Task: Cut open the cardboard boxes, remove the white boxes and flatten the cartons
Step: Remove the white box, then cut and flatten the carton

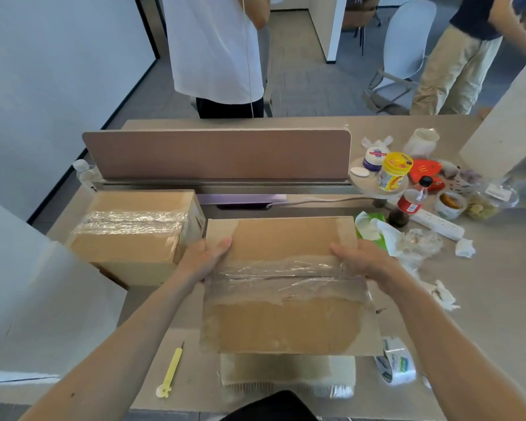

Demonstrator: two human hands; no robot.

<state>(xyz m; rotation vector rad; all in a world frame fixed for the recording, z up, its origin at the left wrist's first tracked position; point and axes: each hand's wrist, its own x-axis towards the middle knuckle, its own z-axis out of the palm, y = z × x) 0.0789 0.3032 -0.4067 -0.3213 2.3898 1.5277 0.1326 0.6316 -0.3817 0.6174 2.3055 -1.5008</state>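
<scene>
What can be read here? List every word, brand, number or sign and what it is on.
"M", a yellow arches sign, on the red packet.
Too blurred: print on the yellow-lidded jar.
Too blurred: label on the blue and white tub.
Too blurred: red label on the bottle.
Too blurred: print on the tape roll.
No print seen on the held carton or the taped carton.

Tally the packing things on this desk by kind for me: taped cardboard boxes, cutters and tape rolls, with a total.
Taped cardboard boxes: 2 (held box, left box)
Yellow cutter: 1
Tape roll: 1
Total: 4
</scene>
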